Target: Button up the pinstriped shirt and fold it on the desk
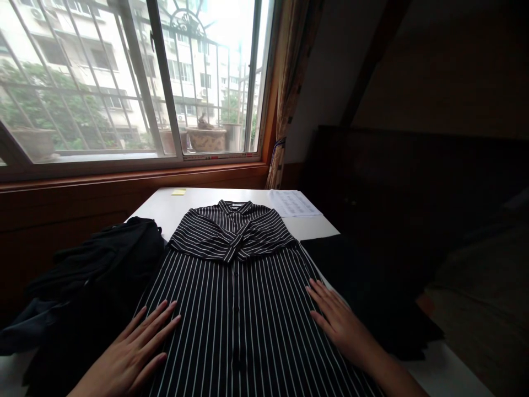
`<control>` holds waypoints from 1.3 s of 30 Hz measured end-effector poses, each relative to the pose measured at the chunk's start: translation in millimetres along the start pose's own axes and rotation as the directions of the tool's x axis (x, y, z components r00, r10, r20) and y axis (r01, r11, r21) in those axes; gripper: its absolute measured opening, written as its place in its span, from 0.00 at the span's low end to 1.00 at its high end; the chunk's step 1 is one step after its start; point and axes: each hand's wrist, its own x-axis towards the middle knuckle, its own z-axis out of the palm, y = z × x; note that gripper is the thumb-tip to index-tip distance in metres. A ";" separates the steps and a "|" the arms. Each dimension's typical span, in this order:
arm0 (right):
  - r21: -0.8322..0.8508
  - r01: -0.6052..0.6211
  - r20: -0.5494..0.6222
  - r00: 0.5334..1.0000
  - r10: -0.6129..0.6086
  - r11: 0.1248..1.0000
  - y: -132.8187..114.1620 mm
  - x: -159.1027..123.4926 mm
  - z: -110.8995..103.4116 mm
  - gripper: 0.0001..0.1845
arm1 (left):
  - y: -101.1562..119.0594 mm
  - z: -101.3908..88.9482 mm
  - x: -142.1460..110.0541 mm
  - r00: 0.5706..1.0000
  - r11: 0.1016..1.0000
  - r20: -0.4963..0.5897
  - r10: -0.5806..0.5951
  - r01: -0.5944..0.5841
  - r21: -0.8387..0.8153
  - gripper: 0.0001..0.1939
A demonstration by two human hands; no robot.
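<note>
A black shirt with white stripes (256,309) lies front side up on the white table (144,207), its collar at the far end. Both sleeves are folded inward and cross over the chest. My left hand (134,347) rests flat on the shirt's left edge, fingers spread. On the right edge lies my right hand (336,317), also flat with the fingers apart. Neither hand grips the cloth. The shirt's lower end runs out of view at the bottom.
Dark clothes (103,275) are heaped at the table's left side. A dark folded cloth (363,286) lies at the right. Printed sheets (295,204) and a yellow sticky note (178,192) are at the back. Beyond stand a barred window (198,99) and a tied curtain (285,110).
</note>
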 end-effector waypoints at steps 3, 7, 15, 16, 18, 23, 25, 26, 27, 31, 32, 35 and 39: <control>-0.036 -0.015 -0.012 1.000 0.015 0.999 -3.3 8.2 -3.9 0.33 | -3.8 0.3 6.3 1.000 0.998 -0.006 -0.008 0.008 -0.055 0.34; -0.068 -0.018 -0.061 0.998 0.014 0.998 -16.1 42.9 -10.8 0.34 | -14.8 13.2 34.5 0.992 0.983 -0.041 -0.120 0.113 -0.143 0.32; -0.053 -0.024 -0.007 1.000 0.024 0.998 -43.9 124.5 6.2 0.34 | -39.4 56.1 101.5 0.947 0.934 0.012 -0.321 0.319 -0.163 0.29; -0.052 -0.028 -0.008 1.000 0.028 0.998 -43.6 129.2 9.2 0.34 | -41.6 57.8 105.4 0.944 0.931 0.010 -0.331 0.328 -0.161 0.29; -0.053 -0.036 -0.011 0.999 0.036 0.998 -40.3 135.7 13.8 0.35 | -46.2 59.0 111.5 0.933 0.922 0.007 -0.359 0.356 -0.154 0.29; -0.081 -0.091 -0.039 0.995 0.088 0.993 -28.2 147.8 18.7 0.35 | -61.9 58.8 128.5 0.895 0.889 0.051 -0.444 0.447 -0.096 0.28; -0.087 -0.113 -0.046 0.993 0.109 0.990 -24.8 155.1 19.1 0.36 | -68.7 58.7 137.4 0.882 0.879 0.063 -0.466 0.470 -0.080 0.28; -0.089 -0.120 -0.048 0.992 0.116 0.989 -23.5 159.5 18.9 0.36 | -71.7 58.5 142.0 0.879 0.875 0.062 -0.474 0.477 -0.078 0.27; -0.092 -0.126 -0.051 0.991 0.122 0.988 -22.5 164.2 18.6 0.36 | -74.3 58.2 146.5 0.876 0.873 0.061 -0.478 0.481 -0.077 0.27; -0.108 -0.114 -0.055 0.993 0.108 0.988 -22.5 182.5 15.5 0.31 | -79.9 56.4 161.7 0.876 0.873 0.071 -0.477 0.482 -0.075 0.23; -0.112 -0.101 -0.051 0.994 0.096 0.989 -23.5 185.8 14.5 0.29 | -80.6 56.3 164.2 0.878 0.875 0.077 -0.473 0.478 -0.076 0.22; -0.125 -0.074 -0.032 0.997 0.070 0.989 -27.4 191.2 11.6 0.25 | -83.8 57.2 168.6 0.881 0.879 0.108 -0.461 0.470 -0.082 0.22; -0.144 -0.061 -0.005 0.998 0.061 0.988 -29.6 191.1 8.4 0.24 | -91.8 61.1 171.1 0.882 0.881 0.153 -0.446 0.463 -0.095 0.23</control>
